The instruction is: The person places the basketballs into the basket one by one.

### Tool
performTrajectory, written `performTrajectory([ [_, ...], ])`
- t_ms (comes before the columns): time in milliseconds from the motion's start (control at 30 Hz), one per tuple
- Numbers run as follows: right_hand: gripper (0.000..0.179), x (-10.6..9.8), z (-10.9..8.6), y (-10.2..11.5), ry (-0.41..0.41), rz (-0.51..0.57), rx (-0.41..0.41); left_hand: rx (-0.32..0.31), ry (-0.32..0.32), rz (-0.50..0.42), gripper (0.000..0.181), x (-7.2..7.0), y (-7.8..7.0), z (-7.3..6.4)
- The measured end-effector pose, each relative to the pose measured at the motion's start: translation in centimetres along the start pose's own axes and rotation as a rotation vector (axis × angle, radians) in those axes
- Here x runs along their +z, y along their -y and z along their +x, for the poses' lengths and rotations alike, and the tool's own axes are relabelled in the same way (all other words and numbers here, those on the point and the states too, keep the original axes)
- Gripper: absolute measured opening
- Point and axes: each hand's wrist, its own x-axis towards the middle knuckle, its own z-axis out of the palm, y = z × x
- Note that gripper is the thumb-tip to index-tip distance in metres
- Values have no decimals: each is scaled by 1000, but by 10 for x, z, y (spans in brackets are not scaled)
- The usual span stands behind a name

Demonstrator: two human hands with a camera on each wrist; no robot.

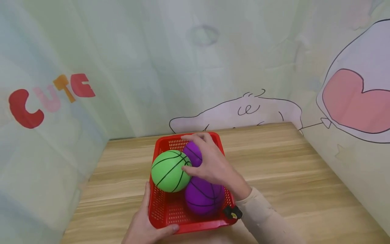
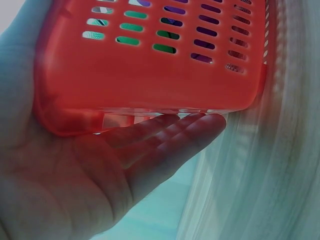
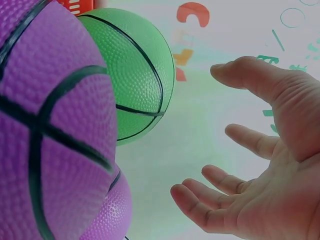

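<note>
A red plastic basket (image 1: 175, 217) with slotted walls holds a green ball (image 1: 169, 173) and two purple balls (image 1: 204, 198) (image 1: 189, 149), all with black basketball lines. My left hand (image 1: 143, 222) rests at the basket's near left corner, its thumb along the front rim. In the left wrist view, straight fingers (image 2: 172, 150) touch the basket's side. Above the purple balls is my right hand (image 1: 210, 166), fingers spread and loosely bent. A gap separates that hand from the balls in the right wrist view, and nothing is in its grasp.
The basket stands on a wood-grain table (image 1: 268, 159). Behind and beside it hang printed cloth walls (image 1: 137, 74) with cartoon drawings and letters. A small black device (image 1: 233, 212) sits by the right sleeve (image 1: 259, 211), near the basket's front right corner.
</note>
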Motion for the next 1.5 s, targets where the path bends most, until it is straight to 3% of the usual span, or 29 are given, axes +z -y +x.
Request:
performTrajectory([
  [233, 77, -4, -3, -5, -17, 41, 5, 35, 5, -9, 159, 1, 1, 0],
  [600, 67, -11, -7, -11, -24, 63, 36, -28, 15, -29, 158, 2, -2, 1],
  [767, 63, -13, -10, -14, -26, 92, 42, -19, 5, -3, 160, 2, -2, 1],
  [1100, 62, -18, -15, -17, -23, 115, 54, -48, 12, -75, 155, 4, -3, 4],
  [1500, 61, -27, -20, -23, -15, 120, 88, -51, -15, 12, 160, 3, -5, 1],
])
